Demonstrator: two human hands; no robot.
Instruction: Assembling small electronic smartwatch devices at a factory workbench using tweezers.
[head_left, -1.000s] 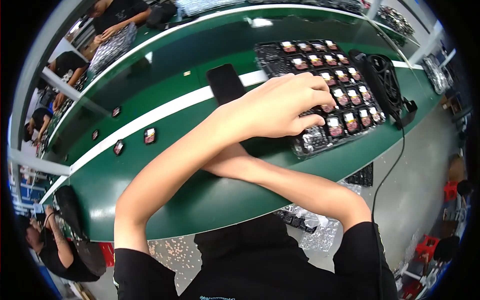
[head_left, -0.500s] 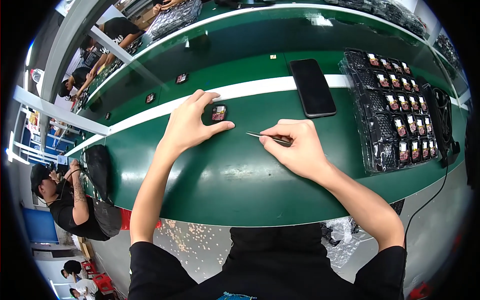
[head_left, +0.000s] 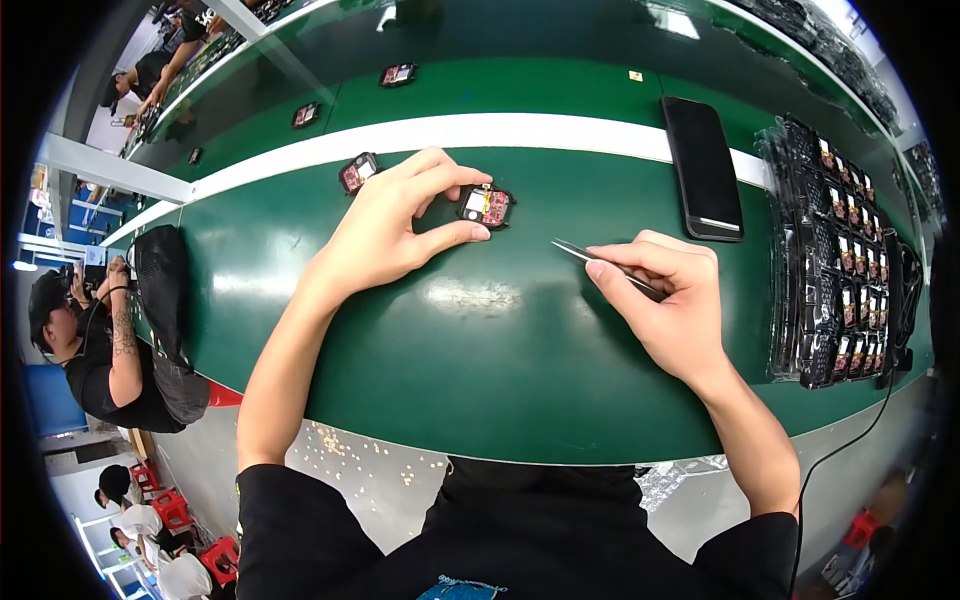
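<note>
My left hand [head_left: 400, 222] has its thumb and forefinger at opposite edges of a small black-cased electronic module [head_left: 487, 208]. A red circuit board and a pale, silvery part show in the module's face, which lies upward on the green tabletop. Just behind the left wrist and knuckles, a second similar module [head_left: 358, 174] lies by the white strip. To the right, my right hand [head_left: 665, 295] is closed around slim metal tweezers [head_left: 574, 250]. Their tips point left toward the held module, some way apart from it.
A black phone [head_left: 703, 170] lies across the white strip [head_left: 560, 138]. Stacked black trays [head_left: 835, 270] of several modules stand at the right, beside a black cable [head_left: 905, 280]. More modules [head_left: 397, 75] rest beyond the strip. A black bag [head_left: 162, 295] and a co-worker [head_left: 95, 350] are left.
The view has shifted, so the phone and trays sit further right. My left finger and thumb have closed in on the module; a second module now shows behind that hand.
</note>
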